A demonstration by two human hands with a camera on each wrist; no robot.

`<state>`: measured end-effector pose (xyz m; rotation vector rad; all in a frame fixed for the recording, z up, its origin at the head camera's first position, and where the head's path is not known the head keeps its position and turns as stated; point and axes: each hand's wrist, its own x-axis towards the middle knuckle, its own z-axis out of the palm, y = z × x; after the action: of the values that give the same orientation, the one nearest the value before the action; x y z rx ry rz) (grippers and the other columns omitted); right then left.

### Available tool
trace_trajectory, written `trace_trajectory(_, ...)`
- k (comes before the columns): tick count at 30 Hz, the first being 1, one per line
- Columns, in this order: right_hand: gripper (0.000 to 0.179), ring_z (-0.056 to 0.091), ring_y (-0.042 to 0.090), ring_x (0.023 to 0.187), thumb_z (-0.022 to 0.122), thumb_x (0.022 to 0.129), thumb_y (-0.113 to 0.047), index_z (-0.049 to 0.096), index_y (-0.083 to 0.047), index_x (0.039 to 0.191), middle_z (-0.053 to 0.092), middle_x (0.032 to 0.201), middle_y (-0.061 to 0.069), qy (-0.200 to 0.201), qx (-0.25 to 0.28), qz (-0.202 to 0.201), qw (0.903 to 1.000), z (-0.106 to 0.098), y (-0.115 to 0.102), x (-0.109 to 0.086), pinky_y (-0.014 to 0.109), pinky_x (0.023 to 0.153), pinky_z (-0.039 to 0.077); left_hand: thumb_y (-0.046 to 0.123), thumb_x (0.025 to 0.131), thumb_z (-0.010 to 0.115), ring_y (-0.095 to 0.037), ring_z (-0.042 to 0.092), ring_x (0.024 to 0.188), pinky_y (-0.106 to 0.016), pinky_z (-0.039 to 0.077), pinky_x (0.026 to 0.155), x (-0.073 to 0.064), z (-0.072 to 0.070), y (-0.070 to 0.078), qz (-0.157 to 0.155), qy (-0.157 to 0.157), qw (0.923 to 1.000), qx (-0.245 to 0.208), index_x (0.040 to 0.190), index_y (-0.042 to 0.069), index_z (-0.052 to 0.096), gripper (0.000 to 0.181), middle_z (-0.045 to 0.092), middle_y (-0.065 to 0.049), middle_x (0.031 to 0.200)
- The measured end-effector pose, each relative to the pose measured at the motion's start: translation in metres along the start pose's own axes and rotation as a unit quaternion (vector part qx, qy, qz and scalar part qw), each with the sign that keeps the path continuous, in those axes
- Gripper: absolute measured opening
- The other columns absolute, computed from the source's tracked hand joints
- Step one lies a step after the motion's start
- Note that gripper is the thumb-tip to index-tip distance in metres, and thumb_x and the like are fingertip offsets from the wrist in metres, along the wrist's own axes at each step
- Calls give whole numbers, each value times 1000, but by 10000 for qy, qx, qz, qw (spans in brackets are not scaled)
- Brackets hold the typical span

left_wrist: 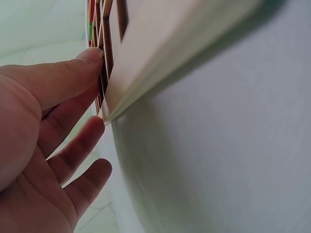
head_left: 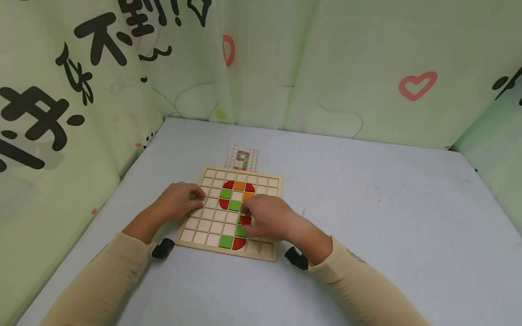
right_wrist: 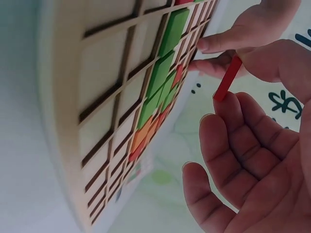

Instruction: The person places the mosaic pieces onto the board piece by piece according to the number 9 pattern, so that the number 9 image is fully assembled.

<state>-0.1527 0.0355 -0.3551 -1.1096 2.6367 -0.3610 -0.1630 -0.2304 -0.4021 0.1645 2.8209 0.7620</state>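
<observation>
A wooden grid board [head_left: 205, 224] lies on the table with red, orange and green tiles set in some of its squares. My right hand [head_left: 271, 218] is over the board's middle right, pinching a red tile [right_wrist: 227, 78] between thumb and a fingertip. Seen edge-on in the right wrist view, that tile is held apart from the board; the other fingers curl loosely. At the board's left edge, my left hand [head_left: 179, 200] touches the frame with thumb and fingertips, its little finger [left_wrist: 90, 187] free. Part of the tile pattern is hidden under my right hand.
Behind the board lies a small printed card [head_left: 254, 159] showing a coloured grid pattern, its near edge against the board. Black wrist cameras [head_left: 163, 248] sit below both hands. Printed green curtains [head_left: 346, 59] stand around the white table [head_left: 387, 217].
</observation>
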Motion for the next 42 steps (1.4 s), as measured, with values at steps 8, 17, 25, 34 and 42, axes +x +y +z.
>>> trace_trajectory(8, 26, 58, 11, 77, 69, 90, -26, 70, -11, 110, 66, 89, -5, 51, -288, -292, 9991, 3, -22, 16, 28, 64, 49, 15, 92, 73, -28, 59, 106, -47, 47, 95, 0, -1, -1, 74, -27, 10000, 55, 108, 8, 71, 17, 68, -10, 114)
trace_trajectory(17, 25, 53, 8, 76, 67, 90, -27, 69, -14, 111, 60, 83, -9, -125, -572, -403, 9975, 14, -39, 29, 23, 58, 44, 14, 93, 72, -29, 60, 108, -47, 48, 95, 0, -3, 2, 147, -74, 9998, 147, 108, 7, 71, 17, 69, -10, 113)
trace_trajectory(25, 27, 53, 10, 71, 69, 89, -24, 68, -9, 111, 57, 77, -9, -265, -188, -321, 9990, 21, -44, 34, 23, 59, 44, 14, 92, 73, -28, 61, 108, -46, 48, 93, -1, -4, 2, 187, -64, 9997, 172, 107, 7, 72, 17, 70, -9, 112)
trace_trajectory(34, 19, 56, 13, 77, 68, 89, -19, 69, -8, 105, 63, 81, -5, -170, -163, -327, 9992, 33, -48, 38, 22, 66, 48, 13, 91, 73, -27, 59, 103, -45, 48, 92, 0, -3, 1, 161, -56, 9997, 158, 106, 7, 72, 16, 70, -8, 110)
trace_trajectory(42, 12, 53, 11, 69, 69, 87, -15, 68, -10, 98, 59, 73, -6, -145, -227, -403, 9988, 38, -50, 37, 22, 64, 46, 13, 92, 72, -27, 60, 105, -45, 48, 91, 0, -3, 2, 217, -18, 9996, 150, 106, 7, 71, 16, 69, -9, 111)
